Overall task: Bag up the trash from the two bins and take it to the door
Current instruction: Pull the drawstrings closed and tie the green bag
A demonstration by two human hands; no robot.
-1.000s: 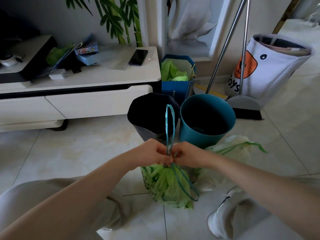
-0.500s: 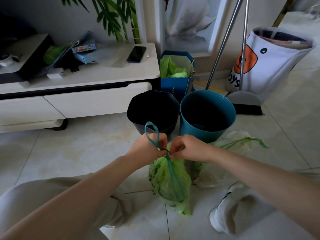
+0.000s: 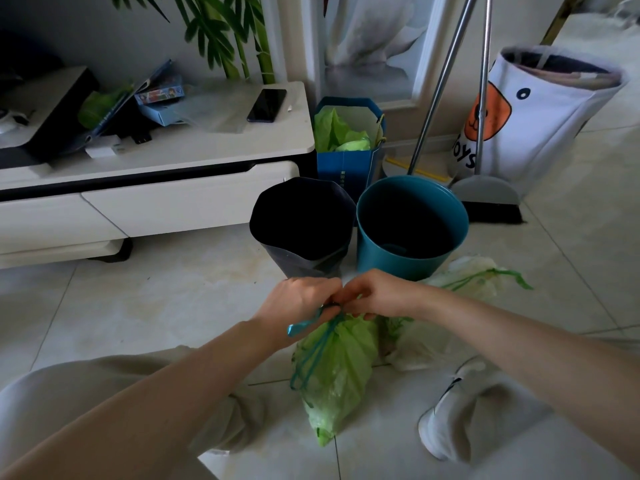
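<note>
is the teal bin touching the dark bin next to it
Cannot tell. In the head view the teal bin and dark bin have rims meeting around mid-height, but overlap from this angle could hide a gap.

Green bag: translucent light green; closed by a teal drawstring
Dark bin: navy-black; seen just behind the green bag
Teal bin: solid teal, darker inside; placed right of the dark bin
Pale bag: whitish, with green ties; seen right of the green bag
Paper bag: blue, filled with light green; set behind the dark bin
Toy sack: white, printed with an orange patch and dark lettering; far right of the teal bin
Cabinet: cream with a black band
Floor: pale glossy tiles
</note>
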